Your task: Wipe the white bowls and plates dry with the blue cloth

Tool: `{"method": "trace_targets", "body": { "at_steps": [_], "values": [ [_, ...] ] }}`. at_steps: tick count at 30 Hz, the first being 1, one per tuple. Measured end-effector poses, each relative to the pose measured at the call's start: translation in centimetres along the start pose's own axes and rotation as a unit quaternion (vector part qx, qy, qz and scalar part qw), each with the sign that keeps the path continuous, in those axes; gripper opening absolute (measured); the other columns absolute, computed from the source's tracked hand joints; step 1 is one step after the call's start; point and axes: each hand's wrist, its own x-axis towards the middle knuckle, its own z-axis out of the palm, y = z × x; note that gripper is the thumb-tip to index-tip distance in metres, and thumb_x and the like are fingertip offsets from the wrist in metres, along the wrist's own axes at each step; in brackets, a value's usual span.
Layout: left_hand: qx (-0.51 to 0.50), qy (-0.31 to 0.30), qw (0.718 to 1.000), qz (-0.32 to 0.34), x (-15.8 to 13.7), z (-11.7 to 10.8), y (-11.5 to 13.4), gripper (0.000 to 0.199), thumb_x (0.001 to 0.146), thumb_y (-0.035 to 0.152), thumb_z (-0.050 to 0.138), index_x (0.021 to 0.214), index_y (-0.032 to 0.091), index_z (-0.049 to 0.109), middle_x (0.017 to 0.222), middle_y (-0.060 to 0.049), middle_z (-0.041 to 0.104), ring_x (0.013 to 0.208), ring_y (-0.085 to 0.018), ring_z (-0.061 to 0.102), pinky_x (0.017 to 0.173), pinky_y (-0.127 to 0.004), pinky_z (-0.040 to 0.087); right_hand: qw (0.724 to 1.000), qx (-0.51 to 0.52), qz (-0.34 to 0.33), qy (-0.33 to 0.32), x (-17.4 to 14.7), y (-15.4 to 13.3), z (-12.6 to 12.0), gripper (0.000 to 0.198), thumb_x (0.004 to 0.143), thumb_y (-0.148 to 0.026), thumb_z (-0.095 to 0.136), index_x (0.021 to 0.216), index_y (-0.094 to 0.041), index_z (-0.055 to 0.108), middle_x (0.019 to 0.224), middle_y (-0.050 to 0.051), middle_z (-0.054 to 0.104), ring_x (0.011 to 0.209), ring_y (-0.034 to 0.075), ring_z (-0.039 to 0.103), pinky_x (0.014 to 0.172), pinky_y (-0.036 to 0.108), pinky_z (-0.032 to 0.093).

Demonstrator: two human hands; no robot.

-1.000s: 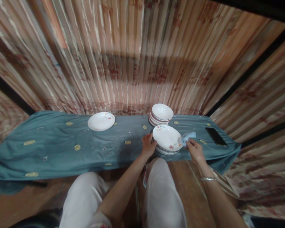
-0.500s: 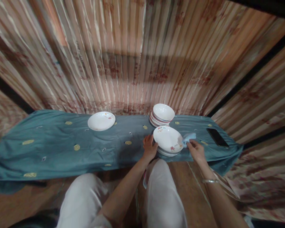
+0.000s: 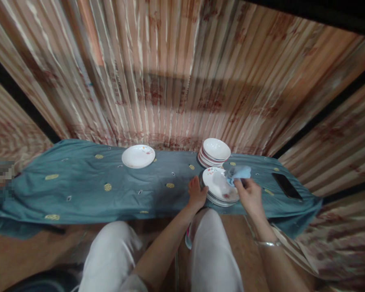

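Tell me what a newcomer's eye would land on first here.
Likely the blue cloth in the right hand, over the plate stack, the left hand at its left edge. Bowls stand stacked just behind; a lone plate lies to the left, a phone to the right.

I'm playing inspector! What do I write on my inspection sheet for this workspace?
Surface: wrinkled teal fabric tablecloth with yellow patterned spots.
Job's things: stack of white, round, flower-patterned plates; crumpled light-blue cloth over the top plate's right side.
Clutter: stack of glossy white round bowls behind the plates; single white plate with flowers farther left; flat black rectangular phone to the right.
Grip: left hand at the plate stack's left edge; right hand pinching the cloth.
Cables: nothing seen.
Surroundings: pinkish-brown pleated fabric curtain behind, with slanting black bars at both sides.
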Motion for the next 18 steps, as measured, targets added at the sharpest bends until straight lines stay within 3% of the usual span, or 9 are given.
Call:
{"method": "trace_targets", "body": {
  "at_steps": [3,6,9,11,18],
  "values": [
    [-0.100,0.022,0.995,-0.018,0.6,-1.7,-1.2,0.063,0.079,0.027,0.058,0.138,0.013,0.040,0.147,-0.017,0.037,0.137,-0.028,0.032,0.112,-0.042,0.024,0.997,0.067,0.004,-0.028,-1.0,-2.9,2.0,0.028,0.075,-0.040,0.055,0.083,-0.015,0.067,0.072,0.004,0.068,0.069,0.019,0.059,0.067,0.028,0.045],
    [-0.248,0.071,0.963,-0.082,1.4,-4.8,-2.6,0.057,0.081,0.019,0.056,0.136,0.015,0.040,0.144,-0.019,0.041,0.122,-0.025,0.051,0.103,-0.039,0.038,0.991,0.115,0.001,-0.072,-2.1,-5.0,4.5,0.023,0.073,-0.036,0.056,0.078,-0.016,0.066,0.070,0.003,0.067,0.069,0.018,0.059,0.067,0.027,0.045],
    [-0.364,0.155,0.908,-0.136,2.1,-8.7,-3.8,0.054,0.078,0.010,0.061,0.129,0.018,0.046,0.131,-0.016,0.054,0.116,-0.023,0.056,0.098,-0.035,0.043,0.977,0.163,-0.004,-0.140,-3.1,-6.1,7.7,0.023,0.075,-0.036,0.055,0.077,-0.016,0.066,0.070,0.003,0.066,0.067,0.017,0.058,0.065,0.027,0.045],
    [-0.455,0.205,0.850,-0.171,2.7,-11.3,-4.6,0.050,0.079,0.006,0.059,0.126,0.017,0.046,0.117,-0.014,0.062,0.109,-0.021,0.060,0.092,-0.033,0.048,0.965,0.193,-0.001,-0.178,-3.6,-6.6,10.2,0.023,0.076,-0.036,0.054,0.078,-0.016,0.066,0.071,0.003,0.066,0.068,0.017,0.058,0.066,0.027,0.046],
    [-0.504,0.276,0.802,-0.167,5.9,-18.5,-7.2,0.051,0.087,0.007,0.049,0.131,0.024,0.031,0.112,-0.010,0.059,0.094,-0.016,0.067,0.079,-0.028,0.055,0.929,0.266,0.032,-0.254,-4.0,-6.3,18.6,0.020,0.073,-0.036,0.054,0.070,-0.017,0.061,0.064,-0.001,0.061,0.061,0.014,0.054,0.060,0.024,0.043]
  ]
}}
